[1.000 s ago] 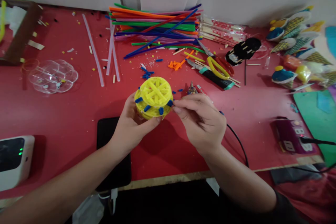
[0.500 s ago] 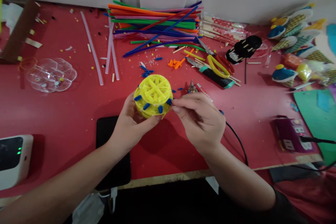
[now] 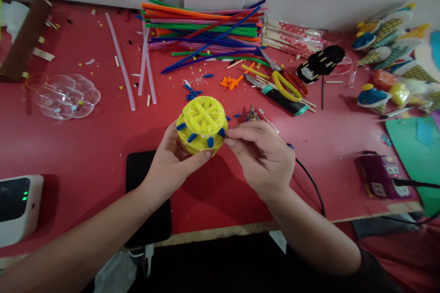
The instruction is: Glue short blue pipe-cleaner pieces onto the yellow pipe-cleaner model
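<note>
A round yellow pipe-cleaner craft piece [image 3: 205, 116] with a spoked top is held up over the red table. My left hand [image 3: 175, 153] is closed around its left side and underside, the thumb along the lower front. Short blue pipe-cleaner pieces [image 3: 191, 138] stick out around its side. My right hand [image 3: 263, 153] pinches one such blue piece [image 3: 222, 132] at the right side between thumb and forefinger, against the yellow surface. Just behind the craft piece lie loose blue cut pieces [image 3: 193, 94]. A glue gun's nozzle [image 3: 251, 112] shows beyond my right hand, its body mostly hidden.
Colourful pipe cleaners [image 3: 206, 32] are stacked at the back. Pliers [image 3: 282, 100] and yellow-handled scissors [image 3: 285, 86] lie right of centre. A clear divided tray [image 3: 67, 97] sits left. A black phone [image 3: 151, 210] lies at the front edge; a purple power socket block [image 3: 381, 175] stands right.
Both hands and the yellow craft piece keep nearly the same pose. The whole view has shifted only very slightly.
</note>
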{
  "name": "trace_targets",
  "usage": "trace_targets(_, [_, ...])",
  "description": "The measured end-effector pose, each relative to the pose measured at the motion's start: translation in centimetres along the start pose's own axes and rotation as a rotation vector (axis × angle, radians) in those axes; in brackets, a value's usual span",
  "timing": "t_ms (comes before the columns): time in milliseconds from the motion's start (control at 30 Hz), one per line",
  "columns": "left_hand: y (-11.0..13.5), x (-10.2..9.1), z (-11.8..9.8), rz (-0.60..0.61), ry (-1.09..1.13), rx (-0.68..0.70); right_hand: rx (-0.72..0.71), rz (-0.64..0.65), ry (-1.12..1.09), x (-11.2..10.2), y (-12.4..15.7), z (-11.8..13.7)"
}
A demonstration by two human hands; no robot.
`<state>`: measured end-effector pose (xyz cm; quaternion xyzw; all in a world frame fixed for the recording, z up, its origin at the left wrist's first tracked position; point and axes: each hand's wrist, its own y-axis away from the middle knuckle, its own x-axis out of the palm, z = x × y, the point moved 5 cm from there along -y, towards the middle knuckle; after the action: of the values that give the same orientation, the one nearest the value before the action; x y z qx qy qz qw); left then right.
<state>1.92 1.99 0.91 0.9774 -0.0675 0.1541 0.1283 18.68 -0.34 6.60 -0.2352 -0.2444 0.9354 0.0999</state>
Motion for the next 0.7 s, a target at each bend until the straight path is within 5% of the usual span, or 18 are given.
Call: trace_targets(700, [-0.10,0.00,0.11,0.001,0.006,-0.014,-0.031,-0.012,0.040,-0.08,-0.08,0.33])
